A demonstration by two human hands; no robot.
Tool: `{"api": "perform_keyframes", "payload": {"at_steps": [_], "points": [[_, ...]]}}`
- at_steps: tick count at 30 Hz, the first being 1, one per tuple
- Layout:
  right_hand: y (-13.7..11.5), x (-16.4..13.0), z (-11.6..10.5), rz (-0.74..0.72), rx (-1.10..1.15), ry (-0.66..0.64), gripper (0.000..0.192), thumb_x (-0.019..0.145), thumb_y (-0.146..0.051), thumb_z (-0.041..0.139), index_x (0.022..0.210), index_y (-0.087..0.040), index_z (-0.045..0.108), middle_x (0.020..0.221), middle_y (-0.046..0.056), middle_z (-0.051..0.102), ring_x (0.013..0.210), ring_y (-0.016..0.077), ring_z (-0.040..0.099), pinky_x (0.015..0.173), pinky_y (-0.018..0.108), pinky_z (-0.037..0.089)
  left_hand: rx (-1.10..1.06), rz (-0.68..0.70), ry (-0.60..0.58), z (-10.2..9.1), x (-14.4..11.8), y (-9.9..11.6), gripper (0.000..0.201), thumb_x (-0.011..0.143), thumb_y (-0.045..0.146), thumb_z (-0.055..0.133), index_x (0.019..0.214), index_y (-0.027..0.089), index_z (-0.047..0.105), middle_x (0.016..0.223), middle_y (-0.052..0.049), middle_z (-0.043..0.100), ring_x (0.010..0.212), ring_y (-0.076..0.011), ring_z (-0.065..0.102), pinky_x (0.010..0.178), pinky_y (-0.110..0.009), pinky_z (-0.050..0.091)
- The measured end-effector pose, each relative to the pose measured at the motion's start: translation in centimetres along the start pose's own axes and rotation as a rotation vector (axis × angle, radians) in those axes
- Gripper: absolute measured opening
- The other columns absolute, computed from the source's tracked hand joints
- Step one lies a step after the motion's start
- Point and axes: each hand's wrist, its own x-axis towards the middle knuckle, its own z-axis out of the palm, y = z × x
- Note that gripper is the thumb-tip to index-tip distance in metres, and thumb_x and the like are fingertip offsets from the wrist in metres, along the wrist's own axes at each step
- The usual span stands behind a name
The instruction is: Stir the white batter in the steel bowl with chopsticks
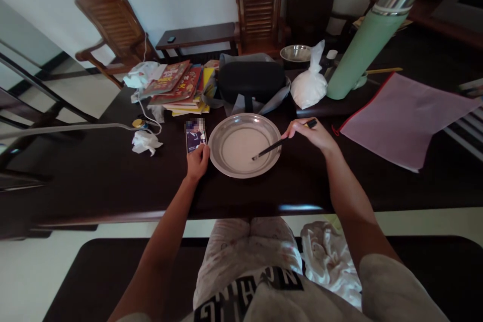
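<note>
Count: 1 steel plate [226, 163], 1 pair chopsticks [281, 143], 1 phone [195, 139], 1 book stack [181, 89], 1 black bag [251, 80], 1 white plastic bag [309, 85], 1 green flask [368, 40], 1 small steel bowl [295, 53], 1 pink folder [400, 115], 2 crumpled tissues, 3 wooden chairs.

Plate holds pale liquid, sits on dark table [94, 176] near front edge. Right hand [311, 136], just R of plate, fingers clamped on chopsticks; tips rest in the liquid. Left hand [196, 161], just L of plate, fingers curled loosely together, thumb touching phone's lower edge.

Room: bare table well L of plate and betw. plate and folder; behind plate crowded, bag close to rim.

Writing: book covers illegible; phone screen blurred; shirt lettering partly seen, unclear.
</note>
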Motion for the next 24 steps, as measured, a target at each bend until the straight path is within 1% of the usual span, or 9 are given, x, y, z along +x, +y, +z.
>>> {"api": "perform_keyframes", "payload": {"at_steps": [4, 7, 10, 13, 15, 17, 19, 22, 24], "points": [[0.6, 0.4, 1.2, 0.007, -0.023, -0.071, 0.036, 0.085, -0.058, 0.066, 0.075, -0.024, 0.075, 0.088, 0.004, 0.079, 0.089, 0.0207, 0.071, 0.086, 0.036, 0.054, 0.011, 0.01, -0.004, -0.1, -0.1, 0.1, 0.042, 0.097, 0.04, 0.04, 0.06, 0.019, 0.037, 0.052, 0.003, 0.036, 0.049, -0.0092, 0.034, 0.052, -0.026, 0.027], [0.6, 0.3, 0.9, -0.025, -0.075, 0.034, 0.037, 0.086, -0.058, 0.064, 0.076, -0.024, 0.075, 0.089, 0.005, 0.078, 0.09, 0.0214, 0.071, 0.087, 0.037, 0.054, 0.014, 0.022, -0.023, -0.3, -0.1, 0.1, 0.041, 0.096, 0.039, 0.041, 0.061, 0.019, 0.039, 0.053, 0.003, 0.038, 0.05, -0.0097, 0.035, 0.053, -0.026, 0.028], [0.1, -0.1, -0.2, -0.04, -0.072, 0.137, 0.042, 0.088, -0.059, 0.061, 0.069, -0.023, 0.073, 0.079, 0.005, 0.077, 0.087, 0.0232, 0.073, 0.091, 0.039, 0.052, 0.006, 0.035, -0.054, -0.4, -0.1, 0.1, 0.04, 0.096, 0.04, 0.041, 0.061, 0.02, 0.04, 0.053, 0.003, 0.039, 0.05, -0.0102, 0.036, 0.053, -0.026, 0.029], [0.1, -0.1, 0.0, -0.025, -0.029, 0.034, 0.043, 0.088, -0.059, 0.061, 0.068, -0.023, 0.074, 0.078, 0.005, 0.077, 0.083, 0.0225, 0.073, 0.088, 0.038, 0.053, -0.002, 0.039, -0.067, -0.5, -0.1, 0.1, 0.04, 0.096, 0.039, 0.041, 0.061, 0.02, 0.04, 0.052, 0.003, 0.04, 0.05, -0.0104, 0.036, 0.053, -0.027, 0.029], [0.3, 0.1, 0.7, -0.005, -0.022, -0.054, 0.039, 0.085, -0.058, 0.064, 0.072, -0.023, 0.075, 0.083, 0.005, 0.078, 0.087, 0.0221, 0.073, 0.087, 0.038, 0.053, -0.002, 0.041, -0.065, -0.6, -0.1, 0.1, 0.039, 0.096, 0.038, 0.042, 0.061, 0.02, 0.04, 0.052, 0.003, 0.04, 0.049, -0.0103, 0.036, 0.053, -0.027, 0.029], [0.5, 0.4, 1.2, -0.002, -0.048, -0.072, 0.036, 0.085, -0.057, 0.065, 0.077, -0.023, 0.076, 0.09, 0.005, 0.079, 0.091, 0.0217, 0.072, 0.086, 0.036, 0.053, 0.001, 0.042, -0.056, -0.6, 0.0, 0.2, 0.038, 0.095, 0.037, 0.042, 0.061, 0.02, 0.04, 0.052, 0.003, 0.04, 0.049, -0.0101, 0.036, 0.053, -0.026, 0.029], [0.5, 0.4, 1.0, -0.008, -0.074, -0.018, 0.036, 0.085, -0.057, 0.065, 0.077, -0.024, 0.075, 0.092, 0.005, 0.079, 0.093, 0.0216, 0.071, 0.085, 0.036, 0.053, 0.005, 0.041, -0.051, -0.6, 0.0, 0.2, 0.038, 0.095, 0.036, 0.042, 0.061, 0.019, 0.041, 0.052, 0.003, 0.041, 0.049, -0.0099, 0.036, 0.053, -0.026, 0.029], [0.2, 0.2, 0.1, -0.016, -0.074, 0.088, 0.041, 0.088, -0.059, 0.061, 0.071, -0.023, 0.073, 0.083, 0.005, 0.078, 0.087, 0.0215, 0.072, 0.084, 0.036, 0.053, 0.009, 0.041, -0.053, -0.6, 0.0, 0.2, 0.038, 0.095, 0.037, 0.042, 0.062, 0.019, 0.042, 0.053, 0.002, 0.042, 0.049, -0.0102, 0.038, 0.052, -0.026, 0.029], [0.0, 0.1, -0.1, -0.009, -0.054, 0.073, 0.044, 0.088, -0.059, 0.06, 0.068, -0.023, 0.073, 0.079, 0.005, 0.078, 0.084, 0.0214, 0.073, 0.085, 0.036, 0.053, 0.008, 0.043, -0.049, -0.5, 0.0, 0.2, 0.039, 0.095, 0.038, 0.042, 0.062, 0.019, 0.043, 0.053, 0.002, 0.042, 0.049, -0.0102, 0.038, 0.052, -0.026, 0.029]]}}
